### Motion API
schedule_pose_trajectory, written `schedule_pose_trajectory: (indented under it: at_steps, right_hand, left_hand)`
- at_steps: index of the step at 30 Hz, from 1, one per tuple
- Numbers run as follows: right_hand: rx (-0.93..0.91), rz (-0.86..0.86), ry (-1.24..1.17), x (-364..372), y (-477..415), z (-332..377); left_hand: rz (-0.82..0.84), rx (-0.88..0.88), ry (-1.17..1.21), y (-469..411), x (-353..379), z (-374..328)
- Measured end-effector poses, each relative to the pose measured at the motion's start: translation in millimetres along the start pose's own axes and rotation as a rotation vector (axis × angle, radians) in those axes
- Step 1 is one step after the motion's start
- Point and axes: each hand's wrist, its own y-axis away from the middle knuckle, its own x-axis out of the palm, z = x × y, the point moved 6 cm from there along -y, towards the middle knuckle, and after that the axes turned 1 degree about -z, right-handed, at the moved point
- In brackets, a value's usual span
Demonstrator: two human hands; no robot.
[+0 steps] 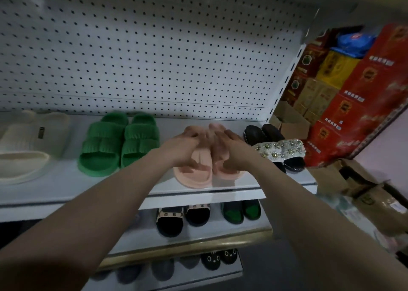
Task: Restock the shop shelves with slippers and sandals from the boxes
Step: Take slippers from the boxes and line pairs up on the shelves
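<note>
A pair of pink slippers [195,174] lies side by side on the upper white shelf [123,187], toes towards me. My left hand [182,146] curls over the strap of the left slipper. The right slipper's strap is under my right hand [231,150], fingers across the top and thumb spread below it. Both hands hide the straps and the slippers' far ends. Motion blur smears the fingertips.
On the same shelf stand cream slippers [24,149], green double-strap slippers [117,145] and black sandals with beaded straps [278,149]. Lower shelves [198,237] hold more pairs. Cardboard boxes [366,189] sit at the right, with red cartons [353,96] stacked behind. A pegboard wall [143,54] backs the shelf.
</note>
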Motion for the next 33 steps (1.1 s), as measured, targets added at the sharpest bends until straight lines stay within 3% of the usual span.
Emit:
schedule_pose_trajectory:
  at_steps: [5,16,33]
  right_hand:
    - [-0.104,-0.05,0.015,7,-22,-10]
    - [-0.141,-0.092,0.019,5,-27,-16]
    - [-0.023,-0.011,0.012,2,-59,-19]
  left_hand:
    - [-0.04,-0.045,-0.008,-5,7,4]
    - [-0.049,-0.136,-0.059,-32,9,15]
    - [-0.019,-0.22,0.026,-42,-1,22]
